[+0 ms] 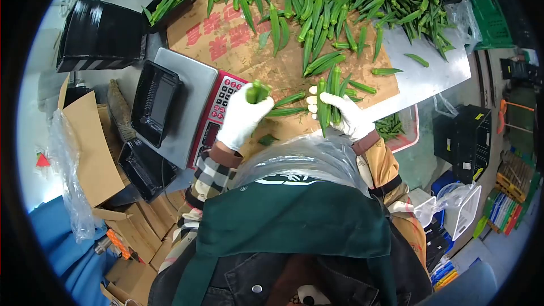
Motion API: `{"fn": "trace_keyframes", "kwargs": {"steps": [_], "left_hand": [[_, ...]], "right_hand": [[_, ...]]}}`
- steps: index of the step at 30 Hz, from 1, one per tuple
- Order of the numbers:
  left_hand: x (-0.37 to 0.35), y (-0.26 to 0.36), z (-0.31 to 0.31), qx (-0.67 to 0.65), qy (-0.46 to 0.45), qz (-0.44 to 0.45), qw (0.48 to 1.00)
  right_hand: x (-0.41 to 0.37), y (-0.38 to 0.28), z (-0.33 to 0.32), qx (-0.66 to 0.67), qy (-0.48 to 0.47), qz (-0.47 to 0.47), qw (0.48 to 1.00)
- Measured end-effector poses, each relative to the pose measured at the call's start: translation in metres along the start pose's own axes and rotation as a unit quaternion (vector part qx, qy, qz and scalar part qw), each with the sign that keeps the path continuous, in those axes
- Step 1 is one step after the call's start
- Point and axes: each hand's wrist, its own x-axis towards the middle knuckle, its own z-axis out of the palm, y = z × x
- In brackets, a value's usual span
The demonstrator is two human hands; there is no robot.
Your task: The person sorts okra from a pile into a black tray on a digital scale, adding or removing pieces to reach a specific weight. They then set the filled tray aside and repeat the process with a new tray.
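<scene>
Our left hand (242, 118) is closed around okra pods (258, 91) beside the scale (187, 96). Our right hand (347, 118) clasps an okra bundle (328, 99) over the cardboard (238, 39). A loose gloved grip could spill pods.

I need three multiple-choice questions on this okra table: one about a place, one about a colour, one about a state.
1. The black tray beside the red keypad lies on: A the scale; B the okra heap; C the floor.
2. The gloves on the left hand and right hand are: A blue; B white; C black.
3. The right hand is: A empty; B closed on okra pods; C flat on cardboard.
Key: 1A, it sits on the scale; 2B, both show white; 3B, fingers wrap several pods.
</scene>
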Motion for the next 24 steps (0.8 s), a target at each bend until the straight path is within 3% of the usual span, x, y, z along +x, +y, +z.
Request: {"fn": "trace_keyframes", "kwargs": {"steps": [3,5,6,9,12,13,14,16,17,20,24], "left_hand": [[-0.001,-0.021,0.032,0.264,-0.005,0.143,0.954],[-0.005,-0.028,0.048,0.389,-0.033,0.225,0.893],[-0.003,-0.052,0.055,0.394,-0.007,0.324,0.86],[-0.004,-0.056,0.06,0.489,-0.058,0.313,0.812],[-0.004,-0.057,0.063,0.501,-0.066,0.288,0.813],[-0.004,-0.055,0.062,0.486,-0.06,0.279,0.826],[-0.004,-0.053,0.063,0.47,-0.053,0.27,0.839],[-0.001,-0.041,0.062,0.417,-0.004,0.257,0.872],[0.001,-0.038,0.061,0.391,0.02,0.248,0.886],[0.017,-0.039,0.061,0.433,0.041,0.242,0.867],[0.03,-0.04,0.066,0.483,-0.003,0.276,0.831]], "right_hand": [[-0.01,0.0,-0.001,0.029,0.018,-0.022,0.999],[-0.014,-0.009,-0.007,-0.077,0.078,-0.097,0.989],[-0.017,-0.014,-0.013,-0.13,0.107,-0.133,0.977],[-0.015,-0.021,-0.042,-0.387,0.302,-0.266,0.829],[-0.01,-0.014,-0.053,-0.531,0.29,-0.371,0.705],[-0.012,-0.011,-0.051,-0.607,0.292,-0.312,0.67],[-0.008,-0.003,-0.053,-0.679,0.244,-0.396,0.568],[0.004,0.007,-0.067,-0.757,0.182,-0.394,0.487],[0.012,0.018,-0.077,-0.777,0.2,-0.323,0.501],[0.007,0.015,-0.052,-0.731,0.247,-0.257,0.582],[-0.009,0.002,-0.039,-0.344,0.167,-0.197,0.903]]}}
